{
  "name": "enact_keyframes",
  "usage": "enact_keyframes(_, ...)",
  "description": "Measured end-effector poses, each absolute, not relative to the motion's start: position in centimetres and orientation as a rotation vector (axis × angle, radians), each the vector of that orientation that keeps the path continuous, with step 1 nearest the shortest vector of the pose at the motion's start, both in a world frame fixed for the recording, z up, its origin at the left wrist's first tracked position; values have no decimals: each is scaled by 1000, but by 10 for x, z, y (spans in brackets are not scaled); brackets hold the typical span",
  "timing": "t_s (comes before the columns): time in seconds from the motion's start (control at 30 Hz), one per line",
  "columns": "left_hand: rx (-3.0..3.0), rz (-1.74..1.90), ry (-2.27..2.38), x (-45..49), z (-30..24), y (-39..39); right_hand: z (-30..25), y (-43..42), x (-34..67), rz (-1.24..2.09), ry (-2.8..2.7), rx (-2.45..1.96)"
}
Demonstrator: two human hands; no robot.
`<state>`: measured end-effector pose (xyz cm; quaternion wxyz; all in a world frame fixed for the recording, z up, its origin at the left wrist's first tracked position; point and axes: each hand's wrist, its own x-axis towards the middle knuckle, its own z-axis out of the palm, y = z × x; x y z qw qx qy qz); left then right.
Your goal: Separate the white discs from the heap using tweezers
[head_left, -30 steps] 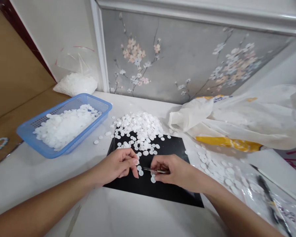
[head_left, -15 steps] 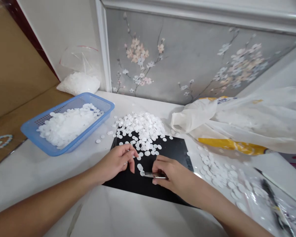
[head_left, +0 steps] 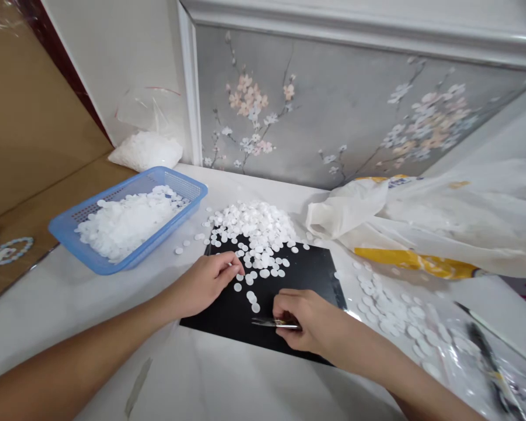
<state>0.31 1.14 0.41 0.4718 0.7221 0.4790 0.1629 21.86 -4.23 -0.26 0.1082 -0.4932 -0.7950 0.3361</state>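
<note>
My left hand [head_left: 205, 285] is over the left side of a black mat [head_left: 232, 316], thumb and index finger pinched together. Whatever may be between those fingertips is too small to make out. In my right hand [head_left: 307, 321] is a pair of metal tweezers [head_left: 265, 322], its slim tips pointing left just above the mat. Two white discs [head_left: 252, 299] lie slightly beyond the tips, apart from them. A heap of small white discs [head_left: 256, 225] covers the far part of the mat and spills onto the table.
A blue basket [head_left: 81, 254] of white discs stands at left, a filled clear bag [head_left: 146, 151] behind it. At right lie a white and yellow plastic bag [head_left: 421, 228], more scattered discs [head_left: 390, 310] and a black-handled tool [head_left: 482, 345]. A bead bracelet [head_left: 11, 251] rests far left.
The tweezer tips have drawn back from the lower disc toward me. My left hand's fingers have closed into a pinch. The view has shifted slightly.
</note>
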Motion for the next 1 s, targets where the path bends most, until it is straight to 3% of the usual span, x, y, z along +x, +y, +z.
enact_keyframes(0.2,1011,303,960,16,4,-2,6,-42,195,970,-1979,-1339)
enact_keyframes(0.4,772,482,945,11,-3,6,5,-35,191,867,-1856,-1443)
enact_keyframes(0.67,1067,680,1037,5,-4,15,-17,-27,184,872,-2042,-1594)
enact_keyframes(0.87,1652,523,1093,7,-4,8,0,-35,208,939,-1847,-1607)
enact_keyframes(1.0,2151,311,1152,15,-9,-2,3,-56,278,745,-1874,-1955)
